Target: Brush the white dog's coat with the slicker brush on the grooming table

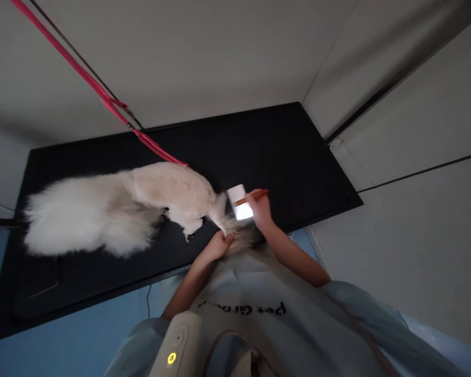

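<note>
A small white fluffy dog (pixel 141 207) stands on a black grooming table (pixel 282 146), its thick-furred end at the left and its tail towards me. My left hand (pixel 216 246) is closed around the tail fur near the table's front edge. My right hand (pixel 261 209) grips a white brush (pixel 240 202) by its orange handle. The brush head rests against the tail fur just right of the dog's rear.
A pink leash (pixel 98 91) runs from the upper left down to the dog's back. Pale walls close in behind and to the right of the table. My grey apron (pixel 259 309) and a cream device with a lit yellow button (pixel 171 358) fill the bottom.
</note>
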{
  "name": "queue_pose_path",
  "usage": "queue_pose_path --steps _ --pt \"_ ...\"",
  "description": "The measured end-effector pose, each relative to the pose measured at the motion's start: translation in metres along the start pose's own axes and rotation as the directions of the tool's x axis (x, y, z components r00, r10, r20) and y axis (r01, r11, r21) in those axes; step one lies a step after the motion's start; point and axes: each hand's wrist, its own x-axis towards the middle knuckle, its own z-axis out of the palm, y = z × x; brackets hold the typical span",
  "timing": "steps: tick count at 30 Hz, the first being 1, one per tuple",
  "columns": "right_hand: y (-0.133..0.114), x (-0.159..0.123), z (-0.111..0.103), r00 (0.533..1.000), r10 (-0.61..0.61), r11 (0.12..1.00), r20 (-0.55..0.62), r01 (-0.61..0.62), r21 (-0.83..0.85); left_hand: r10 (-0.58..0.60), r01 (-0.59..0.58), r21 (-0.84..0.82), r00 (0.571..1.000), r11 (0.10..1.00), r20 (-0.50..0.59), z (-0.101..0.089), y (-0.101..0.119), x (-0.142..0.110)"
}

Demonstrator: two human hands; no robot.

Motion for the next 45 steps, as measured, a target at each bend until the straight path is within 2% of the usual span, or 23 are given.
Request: queue_pose_path --steps 2,3,6,7,8,10,12,14,16,17,18,21,24,29,32,33,35,37,38,40,43,44,45 --pt "0.002 -0.003 0.008 0.994 0.034 0.999 0.100 -0.037 0.029 0.012 -0.011 0.027 1.000 1.000 -0.026 0.001 0.001 0.002" --pt "0.002 -0.003 0.012 0.994 0.064 0.997 0.091 -0.067 0.029 0.011 -0.010 0.023 0.999 1.000 -0.037 0.003 0.002 0.003" --pt "0.001 0.000 0.017 0.993 0.086 0.996 -0.078 -0.083 0.039 -0.024 0.016 -0.100 0.996 0.995 -0.084 0.008 0.007 0.006" --pt "0.001 0.000 0.019 0.992 0.079 0.995 -0.100 -0.073 0.060 -0.047 0.028 -0.176 0.993 0.984 -0.107 0.009 0.008 0.005" --pt "0.000 -0.001 0.020 0.994 0.077 0.994 -0.079 -0.071 0.084 -0.074 0.040 -0.257 0.989 0.966 -0.126 0.009 0.009 0.004" --pt "0.001 -0.006 0.022 0.995 0.093 0.990 0.048 -0.097 0.102 -0.135 0.078 -0.392 0.984 0.917 -0.120 0.005 0.010 0.000" --pt "0.003 -0.012 0.021 0.989 0.097 0.993 0.111 -0.103 0.052 -0.166 0.087 -0.457 0.977 0.885 -0.135 -0.005 0.010 -0.008" --pt "0.005 -0.015 0.014 0.995 0.078 0.997 0.065 -0.076 -0.023 -0.190 0.046 -0.475 0.947 0.879 -0.259 -0.016 0.010 -0.014" --pt "0.005 -0.015 0.003 0.999 0.049 0.994 0.013 -0.048 -0.095 -0.234 -0.009 -0.521 0.886 0.853 -0.400 -0.022 0.012 -0.011" --pt "0.004 -0.015 -0.002 0.999 0.036 0.991 0.003 -0.035 -0.127 -0.272 -0.024 -0.573 0.864 0.819 -0.423 -0.022 0.014 -0.006" --pt "0.002 -0.016 -0.007 1.000 0.022 0.988 -0.002 -0.022 -0.155 -0.309 -0.030 -0.642 0.859 0.766 -0.409 -0.020 0.017 0.002" --pt "-0.003 -0.024 -0.017 1.000 -0.011 0.982 -0.018 0.007 -0.187 -0.345 -0.063 -0.815 0.885 0.576 -0.313 -0.007 0.024 0.030" --pt "-0.007 -0.030 -0.030 0.998 -0.033 0.982 -0.050 0.023 -0.187 -0.337 -0.084 -0.877 0.902 0.472 -0.268 0.003 0.027 0.049" --pt "-0.016 -0.028 -0.067 0.973 -0.135 0.947 -0.189 0.070 -0.314 -0.308 -0.034 -0.903 0.934 0.428 -0.181 -0.004 0.021 0.048" --pt "-0.021 -0.038 -0.061 0.926 -0.235 0.939 -0.297 0.137 -0.316 -0.252 -0.053 -0.910 0.953 0.411 -0.170 -0.011 0.019 0.043" --pt "-0.021 -0.044 -0.052 0.925 -0.249 0.947 -0.286 0.171 -0.273 -0.228 -0.055 -0.915 0.961 0.400 -0.158 -0.012 0.019 0.042" --pt "-0.019 -0.053 -0.032 0.963 -0.227 0.966 -0.144 0.205 -0.158 -0.179 -0.036 -0.926 0.977 0.376 -0.111 -0.012 0.021 0.041" --pt "-0.015 -0.054 -0.020 0.988 -0.154 0.984 0.012 0.154 -0.090 -0.157 -0.025 -0.933 0.984 0.360 -0.087 -0.011 0.023 0.041" --pt "-0.014 -0.052 -0.019 0.993 -0.119 0.989 0.026 0.121 -0.084 -0.159 -0.026 -0.936 0.983 0.351 -0.087 -0.009 0.024 0.041" --pt "-0.014 -0.044 -0.029 0.989 -0.105 0.990 -0.101 0.094 -0.107 -0.174 -0.051 -0.942 0.978 0.331 -0.114 -0.008 0.026 0.041" --pt "-0.021 -0.040 -0.045 0.907 -0.220 0.972 -0.359 0.174 -0.157 -0.152 -0.067 -0.949 0.981 0.309 -0.119 -0.008 0.026 0.041" --pt "-0.024 -0.043 -0.044 0.893 -0.257 0.965 -0.370 0.214 -0.154 -0.132 -0.065 -0.950 0.985 0.304 -0.110 -0.008 0.026 0.042" --pt "-0.025 -0.048 -0.040 0.907 -0.278 0.960 -0.318 0.248 -0.132 -0.115 -0.056 -0.952 0.989 0.300 -0.094 -0.009 0.026 0.042"
